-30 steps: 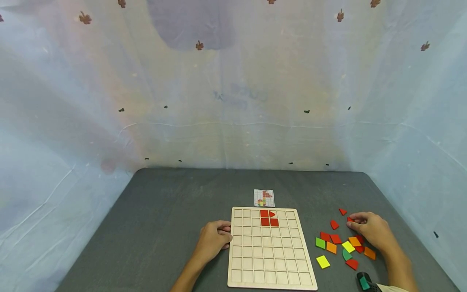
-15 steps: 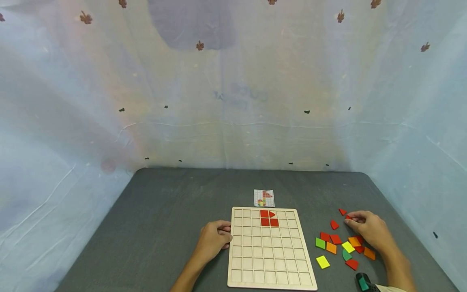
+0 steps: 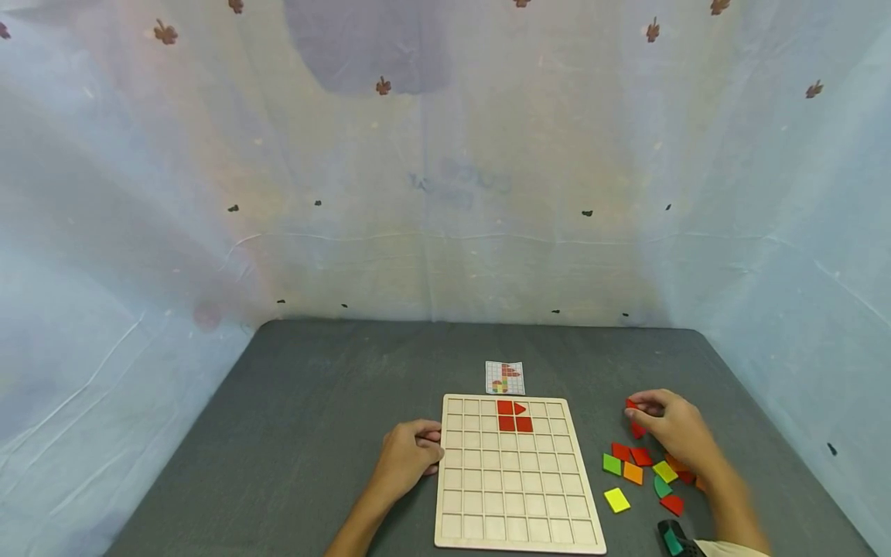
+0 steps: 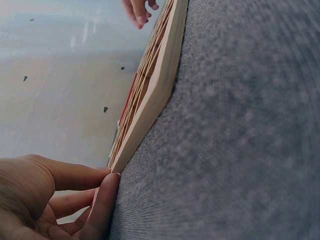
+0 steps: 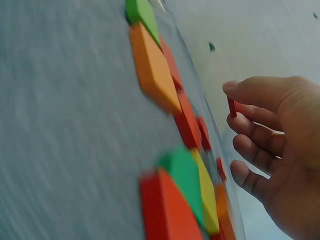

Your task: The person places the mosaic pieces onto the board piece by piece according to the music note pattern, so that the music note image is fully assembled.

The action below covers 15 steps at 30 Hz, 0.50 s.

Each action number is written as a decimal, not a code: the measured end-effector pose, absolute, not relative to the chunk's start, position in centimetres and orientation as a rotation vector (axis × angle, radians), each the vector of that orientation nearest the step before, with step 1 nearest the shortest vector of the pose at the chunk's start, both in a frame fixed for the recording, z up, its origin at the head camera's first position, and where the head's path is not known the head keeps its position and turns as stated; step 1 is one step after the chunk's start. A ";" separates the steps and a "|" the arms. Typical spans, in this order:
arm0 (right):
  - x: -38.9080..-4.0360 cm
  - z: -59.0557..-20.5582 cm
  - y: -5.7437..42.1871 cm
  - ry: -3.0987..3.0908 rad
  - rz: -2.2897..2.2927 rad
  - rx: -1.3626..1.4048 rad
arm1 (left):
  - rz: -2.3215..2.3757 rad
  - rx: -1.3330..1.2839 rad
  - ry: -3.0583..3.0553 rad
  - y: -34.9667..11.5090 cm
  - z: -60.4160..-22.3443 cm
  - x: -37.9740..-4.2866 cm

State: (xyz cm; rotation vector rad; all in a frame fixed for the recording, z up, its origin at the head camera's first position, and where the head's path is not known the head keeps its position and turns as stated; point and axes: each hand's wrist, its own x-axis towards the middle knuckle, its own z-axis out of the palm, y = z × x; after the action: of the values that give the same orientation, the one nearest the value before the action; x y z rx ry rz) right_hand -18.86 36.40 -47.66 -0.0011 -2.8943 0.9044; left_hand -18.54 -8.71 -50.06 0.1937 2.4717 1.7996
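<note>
Red piece [image 5: 231, 106] partly behind right-hand fingers [image 5: 258, 134]

it looks like a makeshift booth, wider setting unclear: pale, creased sheeting [image 3: 487, 271] with brown leaf prints [image 3: 165, 32] hangs behind and on both sides of a grey table [image 3: 348, 371].

From the head, faces forward and down over the table [image 3: 334, 387] to pale sheeting [image 3: 445, 193], from farthest off. From the left wrist, tipped sideways, looks closely along the board [image 4: 161, 82]; from the right, likewise tipped, across coloured pieces [image 5: 155, 70]. Shows the right hand [image 3: 678, 429] in all three.
</note>
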 end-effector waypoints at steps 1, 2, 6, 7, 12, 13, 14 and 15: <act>-19.0 -47.7 36.0 -2.890 0.899 0.011 | 1.799 0.193 2.472 -8.7 -50.1 -18.5; -19.1 -47.7 35.5 -2.887 0.896 0.022 | 1.799 0.193 2.471 -8.7 -50.1 -18.6; -19.4 -47.7 33.6 -2.881 0.922 0.067 | 1.799 0.198 2.466 -8.7 -50.0 -18.5; -19.5 -47.7 33.2 -2.882 0.927 0.079 | 1.799 0.198 2.466 -8.7 -50.0 -18.5; -20.0 -47.6 31.2 -2.881 0.983 0.144 | 1.800 0.196 2.463 -8.7 -50.0 -18.5; -20.1 -47.7 30.9 -2.879 0.991 0.156 | 1.801 0.196 2.462 -8.7 -50.0 -18.5; -20.2 -47.7 30.5 -2.875 0.997 0.177 | 1.801 0.196 2.461 -8.7 -50.0 -18.5; -20.3 -47.7 30.2 -2.874 0.999 0.178 | 1.801 0.197 2.461 -8.7 -50.1 -18.5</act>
State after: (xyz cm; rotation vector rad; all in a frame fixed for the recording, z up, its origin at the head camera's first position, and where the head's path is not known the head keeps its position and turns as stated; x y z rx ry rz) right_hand -20.30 30.19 -47.75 0.1784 -2.8738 0.9992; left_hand -18.55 -8.70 -50.06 0.1967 2.4608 1.8009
